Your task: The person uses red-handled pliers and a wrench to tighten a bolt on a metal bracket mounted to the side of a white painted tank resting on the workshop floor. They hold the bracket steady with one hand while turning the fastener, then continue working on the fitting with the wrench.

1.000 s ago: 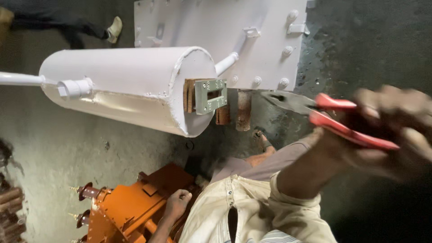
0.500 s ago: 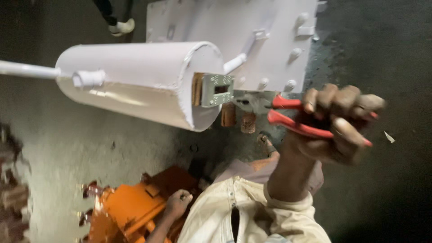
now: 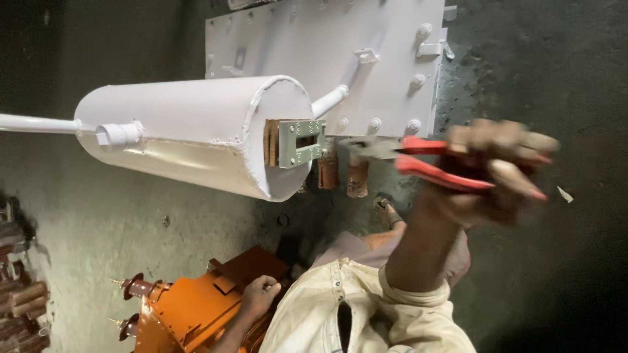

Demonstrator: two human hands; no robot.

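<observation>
Your right hand (image 3: 487,173) has its fingers wrapped tight around the red handles of the pliers (image 3: 425,157), whose grey nose points to nine o'clock, just beside the metal bracket (image 3: 299,142) on the end of the white tank (image 3: 190,134). At seven o'clock from the pliers, your left hand (image 3: 260,294) rests with fingers curled on the orange transformer (image 3: 190,310). The white panel (image 3: 327,59) stands at twelve o'clock.

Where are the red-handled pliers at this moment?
In the head view, the red-handled pliers are right of centre, gripped in the right hand, with their nose pointing at the metal bracket on the white cylinder's end.
</observation>
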